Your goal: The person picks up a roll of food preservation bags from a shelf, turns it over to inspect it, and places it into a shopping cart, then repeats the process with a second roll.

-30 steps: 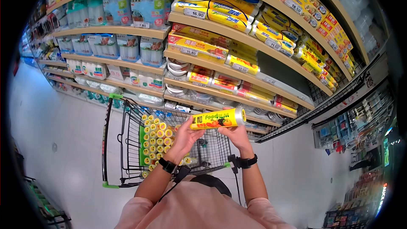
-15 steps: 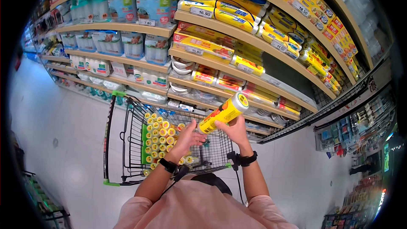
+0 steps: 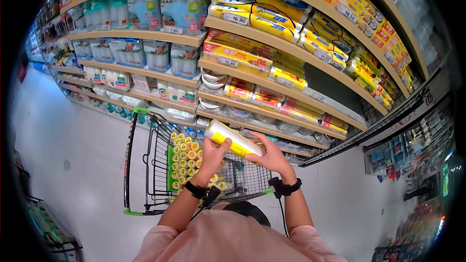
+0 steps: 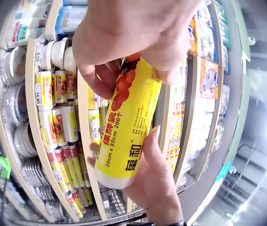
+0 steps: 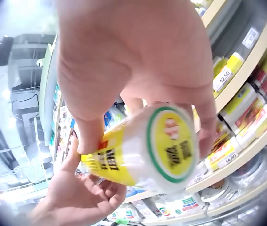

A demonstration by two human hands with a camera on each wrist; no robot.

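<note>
Over the shopping cart, both hands hold a yellow and white roll of plastic food bags (image 3: 233,140), tilted with its left end higher in the head view. My left hand (image 3: 213,157) grips the left part, thumb across the near side. At the other end, my right hand (image 3: 272,155) has its thumb below and its fingers over the top. Printed fruit and "20cm x 30cm" show on the roll in the left wrist view. A round yellow end label with a green ring (image 5: 173,146) faces the right wrist camera.
The cart (image 3: 150,165) carries many similar rolls (image 3: 184,157) standing on end in its left part. Ahead, shelves (image 3: 262,31) hold boxed wraps, yellow rolls, cups and plates behind price tags. Another display rack (image 3: 398,150) stands at the right across the floor.
The roll has turned from slanting up to the right to slanting down to the right. My left hand, loosely beside its lower end half a second ago, now grips it.
</note>
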